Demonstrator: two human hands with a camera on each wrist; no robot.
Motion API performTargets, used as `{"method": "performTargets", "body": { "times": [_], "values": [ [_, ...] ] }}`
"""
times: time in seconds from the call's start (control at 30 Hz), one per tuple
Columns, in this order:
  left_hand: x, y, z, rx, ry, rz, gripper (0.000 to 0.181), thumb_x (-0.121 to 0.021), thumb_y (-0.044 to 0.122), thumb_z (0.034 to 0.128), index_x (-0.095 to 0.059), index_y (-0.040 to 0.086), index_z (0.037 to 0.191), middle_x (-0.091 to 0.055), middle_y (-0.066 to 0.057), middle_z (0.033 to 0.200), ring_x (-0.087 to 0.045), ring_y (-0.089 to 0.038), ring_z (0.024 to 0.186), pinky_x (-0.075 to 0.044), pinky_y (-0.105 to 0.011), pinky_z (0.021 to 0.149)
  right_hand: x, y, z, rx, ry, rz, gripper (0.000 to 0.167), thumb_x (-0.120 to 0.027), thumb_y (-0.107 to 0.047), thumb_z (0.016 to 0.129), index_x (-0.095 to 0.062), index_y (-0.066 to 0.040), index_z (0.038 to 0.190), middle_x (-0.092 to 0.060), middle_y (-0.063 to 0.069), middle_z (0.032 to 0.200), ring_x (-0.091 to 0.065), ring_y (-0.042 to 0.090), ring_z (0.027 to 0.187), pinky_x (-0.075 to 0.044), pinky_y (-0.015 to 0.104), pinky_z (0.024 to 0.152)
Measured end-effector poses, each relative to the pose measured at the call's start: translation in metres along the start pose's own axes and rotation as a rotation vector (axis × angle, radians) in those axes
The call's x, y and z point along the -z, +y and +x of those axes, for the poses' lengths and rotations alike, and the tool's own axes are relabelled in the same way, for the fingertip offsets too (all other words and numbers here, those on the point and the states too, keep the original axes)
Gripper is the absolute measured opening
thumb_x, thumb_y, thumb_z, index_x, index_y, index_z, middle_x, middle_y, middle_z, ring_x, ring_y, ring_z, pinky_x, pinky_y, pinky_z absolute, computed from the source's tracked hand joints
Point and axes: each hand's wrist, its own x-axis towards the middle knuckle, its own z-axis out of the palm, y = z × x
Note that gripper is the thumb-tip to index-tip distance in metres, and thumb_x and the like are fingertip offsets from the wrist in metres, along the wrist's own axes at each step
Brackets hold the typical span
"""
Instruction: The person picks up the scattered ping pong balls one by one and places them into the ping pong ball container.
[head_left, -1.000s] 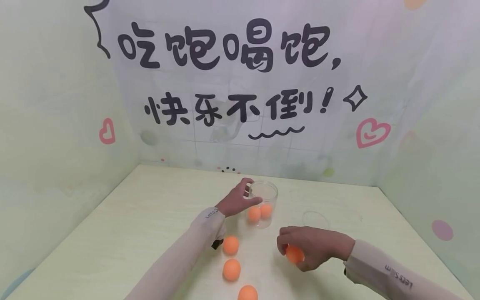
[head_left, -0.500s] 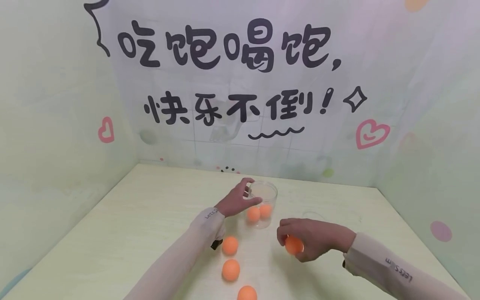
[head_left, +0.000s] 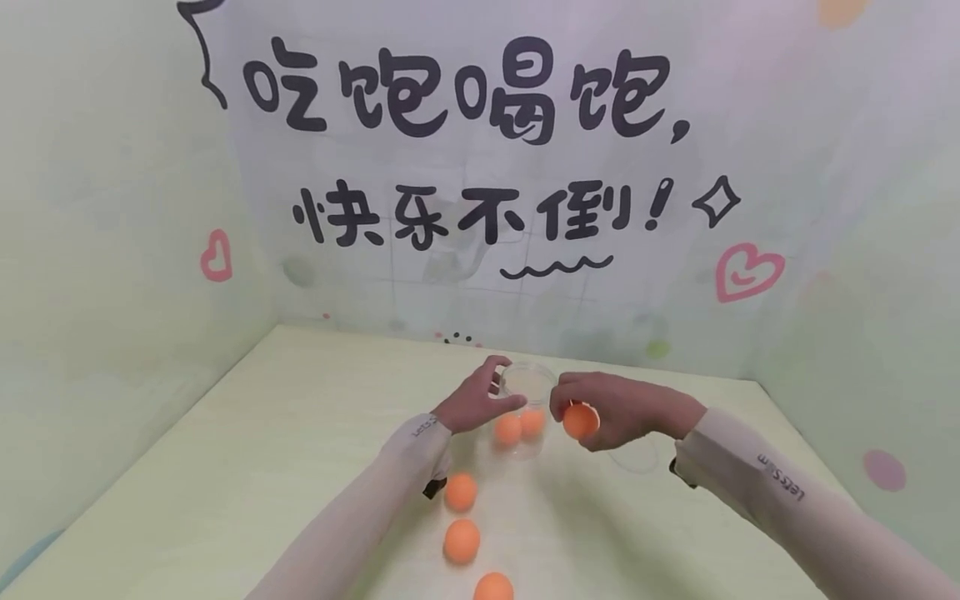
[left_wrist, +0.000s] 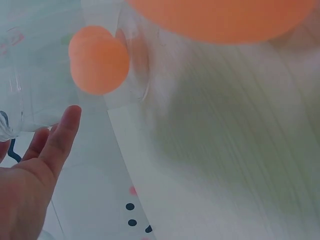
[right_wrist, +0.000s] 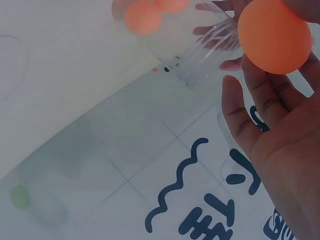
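While the left hand [head_left: 472, 403] grips the clear jar [head_left: 536, 397] holding two balls [head_left: 507, 430], the right hand [head_left: 630, 408] pinches another orange ball [head_left: 581, 422] just beside it; I'd say filling, next likely needs release over the mouth.

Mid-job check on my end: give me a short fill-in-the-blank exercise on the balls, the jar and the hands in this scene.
1. Inside the clear jar, the enclosed balls number ____.
2. On the table, the loose balls seen in the head view number ____.
3. While the left hand holds the jar, the held ball is in the person's ____ hand.
4. Every ball shown is coloured ____.

Missing words: two; three; right; orange.
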Motion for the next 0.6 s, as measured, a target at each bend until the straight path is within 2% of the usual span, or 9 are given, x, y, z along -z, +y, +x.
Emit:
{"method": "performTargets", "body": {
  "times": [0.27, 0.37, 0.6],
  "values": [
    [0.006, 0.002, -0.001, 0.031, -0.005, -0.003, 0.067, -0.065, 0.039, 0.0876, -0.033, 0.011, 0.14, -0.052, -0.015, 0.127, -0.053, -0.027, 0.113, -0.047, -0.042, 0.091, 0.023, 0.002, 0.02, 0.038, 0.043, -0.018, 0.026, -0.061, -0.002, 0.073, -0.059, -0.018, 0.092, -0.054, -0.007, 0.087, -0.05, 0.007, 0.079, -0.047, 0.029, 0.073],
    [0.006, 0.002, -0.001, 0.022, -0.003, 0.002, 0.067, -0.065, 0.037, 0.0881, -0.033, 0.01, 0.14, -0.052, -0.015, 0.126, -0.054, -0.028, 0.113, -0.047, -0.043, 0.091, 0.029, 0.005, 0.028, 0.059, 0.077, -0.042, 0.024, -0.06, -0.003, 0.073, -0.059, -0.016, 0.093, -0.054, -0.006, 0.088, -0.05, 0.008, 0.079, -0.047, 0.029, 0.072],
    [0.002, -0.001, 0.003, -0.005, -0.015, 0.001, 0.066, -0.064, 0.038, 0.0882, -0.034, 0.008, 0.138, -0.053, -0.018, 0.125, -0.056, -0.027, 0.111, -0.048, -0.042, 0.09, 0.048, 0.007, 0.044, 0.013, 0.114, -0.08, 0.022, -0.059, -0.003, 0.074, -0.061, -0.015, 0.092, -0.056, -0.004, 0.089, -0.05, 0.01, 0.08, -0.046, 0.027, 0.072]
  ]
}}
